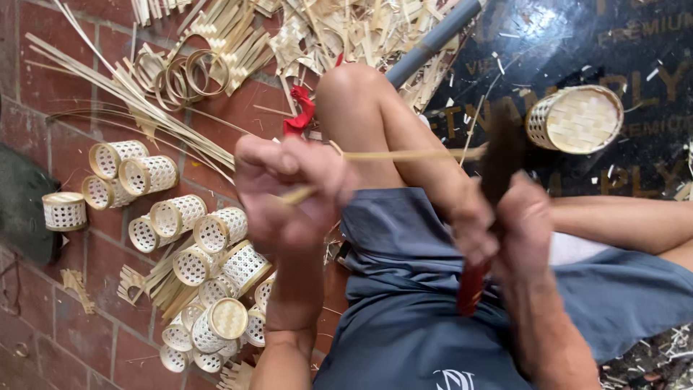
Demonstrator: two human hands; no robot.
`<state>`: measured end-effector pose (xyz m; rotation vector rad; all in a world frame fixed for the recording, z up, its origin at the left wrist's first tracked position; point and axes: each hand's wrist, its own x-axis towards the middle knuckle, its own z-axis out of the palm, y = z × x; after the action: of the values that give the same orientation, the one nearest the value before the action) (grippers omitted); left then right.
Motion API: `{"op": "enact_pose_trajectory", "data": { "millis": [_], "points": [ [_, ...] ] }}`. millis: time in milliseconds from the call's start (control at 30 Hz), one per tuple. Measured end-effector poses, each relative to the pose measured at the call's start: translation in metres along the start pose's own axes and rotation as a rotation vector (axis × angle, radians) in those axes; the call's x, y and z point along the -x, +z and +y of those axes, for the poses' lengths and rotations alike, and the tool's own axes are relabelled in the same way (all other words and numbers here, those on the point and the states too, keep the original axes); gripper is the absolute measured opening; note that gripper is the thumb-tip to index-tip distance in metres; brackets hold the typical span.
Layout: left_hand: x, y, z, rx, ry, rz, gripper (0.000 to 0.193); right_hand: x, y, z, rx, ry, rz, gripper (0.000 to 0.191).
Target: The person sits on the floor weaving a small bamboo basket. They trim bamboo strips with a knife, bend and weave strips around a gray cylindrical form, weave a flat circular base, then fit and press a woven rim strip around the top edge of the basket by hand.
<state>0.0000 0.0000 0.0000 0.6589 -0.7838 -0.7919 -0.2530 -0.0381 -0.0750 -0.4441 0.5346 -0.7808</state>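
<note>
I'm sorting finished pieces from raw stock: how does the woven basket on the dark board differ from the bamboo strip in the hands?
The basket is a woven, round, short drum; the strip is one thin, flat, long piece. The basket lies free on its side on the board; the strip is pinched in the left hand and runs to the right hand, which also holds a red-handled tool. Both are pale bamboo.

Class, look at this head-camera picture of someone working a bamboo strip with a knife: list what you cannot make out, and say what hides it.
- Knife blade: motion-blurred in the head view, so its edge and shape are unclear.
- Knife's red handle: mostly covered by the right hand.
- Bamboo strip: its near end is hidden inside the left hand.
- Heap of small woven baskets: the lowest ones are cut off by the bottom edge.
- Grey pipe: its lower end is behind the knee.
</note>
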Motion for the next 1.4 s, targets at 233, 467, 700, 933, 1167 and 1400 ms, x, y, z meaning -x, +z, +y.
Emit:
{"op": "enact_pose_trajectory", "data": {
  "millis": [233, 467, 700, 933, 1167, 1400],
  "points": [
    [0.002, -0.066, 0.013, 0.088, 0.179, -0.072, 0.063, 0.001, -0.099, -0.022, -0.116, -0.094, 0.028, 0.051],
    [-0.023, -0.081, -0.041, 0.013, -0.118, -0.001, 0.041, -0.057, -0.037, -0.079, 0.577, -0.683, 0.085, 0.034],
    [-0.069, -0.038, -0.069, -0.642, -0.32, -0.268, 0.02, -0.12, -0.082, -0.143, 1.746, -0.824, 0.189, 0.033],
    [-0.099, 0.02, -0.182, -1.069, -0.314, -0.562, 0.016, -0.091, -0.219, -0.177, 2.157, -0.684, 0.603, 0.048],
    [-0.074, 0.13, -0.253, -0.905, -0.312, -0.734, 0.017, -0.055, -0.16, -0.161, 0.699, -0.503, 0.433, 0.026],
    [-0.091, 0.055, -0.268, -1.3, -0.11, -0.563, 0.031, -0.021, -0.119, -0.175, 0.451, -0.831, 0.416, 0.013]
  ]
}}
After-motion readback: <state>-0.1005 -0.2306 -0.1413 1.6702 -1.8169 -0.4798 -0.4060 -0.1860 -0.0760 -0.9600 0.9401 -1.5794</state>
